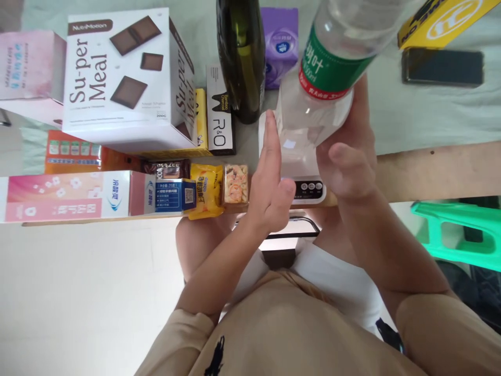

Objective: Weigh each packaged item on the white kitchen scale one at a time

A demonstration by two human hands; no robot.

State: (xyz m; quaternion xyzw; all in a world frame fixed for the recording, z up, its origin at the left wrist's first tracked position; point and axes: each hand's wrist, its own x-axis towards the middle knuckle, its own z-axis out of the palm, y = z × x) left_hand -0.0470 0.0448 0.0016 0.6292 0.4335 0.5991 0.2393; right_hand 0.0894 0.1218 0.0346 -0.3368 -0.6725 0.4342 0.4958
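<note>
A large clear plastic water bottle (336,62) with a green and red label stands on a white kitchen scale (320,192). The scale's buttons show at its front edge; the bottle hides most of its top. My left hand (272,183) is held upright at the bottle's left side, fingers stretched out and thumb apart, with nothing in it. On the bottle's right, my right hand (350,151) has its thumb apart and its fingers reaching up along the side, partly behind the bottle. Whether either hand touches the bottle I cannot tell.
Left stand a white Su-per Meal box (121,78), a pink box (33,65), a toothpaste box (66,196) and snack packs (205,190). Behind are a dark green bottle (242,57) and purple pack (279,47). Right lie a phone (442,67) and yellow box (450,23); below, a green stool (426,219).
</note>
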